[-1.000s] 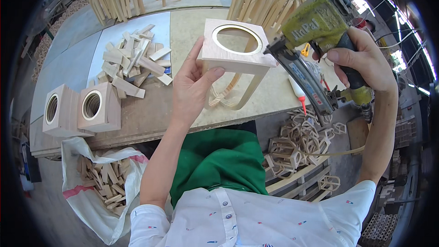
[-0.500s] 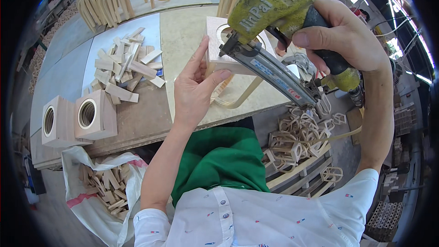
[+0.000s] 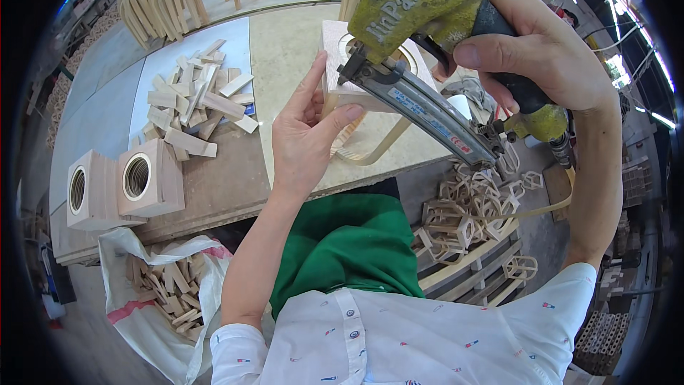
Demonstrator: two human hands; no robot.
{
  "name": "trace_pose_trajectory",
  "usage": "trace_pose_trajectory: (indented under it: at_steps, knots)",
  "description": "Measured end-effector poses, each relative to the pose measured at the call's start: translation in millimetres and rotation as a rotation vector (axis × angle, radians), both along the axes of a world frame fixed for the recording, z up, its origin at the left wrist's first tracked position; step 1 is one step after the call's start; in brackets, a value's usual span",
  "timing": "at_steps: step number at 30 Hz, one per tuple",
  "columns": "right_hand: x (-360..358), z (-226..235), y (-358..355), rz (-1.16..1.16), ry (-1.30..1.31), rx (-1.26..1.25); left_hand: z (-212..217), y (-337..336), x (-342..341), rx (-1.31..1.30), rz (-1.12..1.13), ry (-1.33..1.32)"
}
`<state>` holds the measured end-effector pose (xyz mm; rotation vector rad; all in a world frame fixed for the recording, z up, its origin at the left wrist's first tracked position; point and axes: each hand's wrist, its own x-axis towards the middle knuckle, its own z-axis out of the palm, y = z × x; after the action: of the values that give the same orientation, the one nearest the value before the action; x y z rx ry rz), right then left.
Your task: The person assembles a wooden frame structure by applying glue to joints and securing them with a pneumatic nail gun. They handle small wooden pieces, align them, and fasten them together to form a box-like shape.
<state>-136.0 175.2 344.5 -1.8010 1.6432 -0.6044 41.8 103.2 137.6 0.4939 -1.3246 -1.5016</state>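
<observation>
A worn yellow-green nail gun (image 3: 420, 11) is in my right hand (image 3: 545, 60), whose fingers wrap round its dark grip. The gun's nose rests at or just over the left part of a pale wooden block (image 3: 336, 75) with a round hole in its top; I cannot tell if they touch. My left hand (image 3: 303, 135) grips the block's near left corner, thumb on the front face and fingers along the left side. Below the block a bent wooden frame (image 3: 381, 146) shows in part. The gun hides much of the block's right side.
Loose wood slats (image 3: 196, 96) lie heaped left of my hands. Two holed blocks (image 3: 149, 178) stand at the table's near left edge, above a white sack (image 3: 117, 292) of offcuts. Bent wood hoops (image 3: 160, 0) stand at the back. Small wooden frames (image 3: 463, 210) are piled at lower right.
The block and the nail gun sit very slightly higher in the picture. Both hands keep the same hold.
</observation>
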Motion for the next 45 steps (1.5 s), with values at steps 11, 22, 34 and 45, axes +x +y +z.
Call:
trace_pose_trajectory:
  at_steps: [11,22,34,45]
  knots:
    - [-24,1,26,-0.171,-0.04,-0.164,3,-7,-15,0.018,0.063,0.011]
    - [-96,-120,12,-0.441,-0.14,0.004,14,-30,-1,0.052,0.144,-0.022]
    - [-44,-319,-106,-0.355,0.419,-0.259,8,-6,54,0.063,0.237,-0.183]
    - [-21,-287,50,-0.695,-0.542,-0.559,35,1,53,0.022,-0.216,0.085]
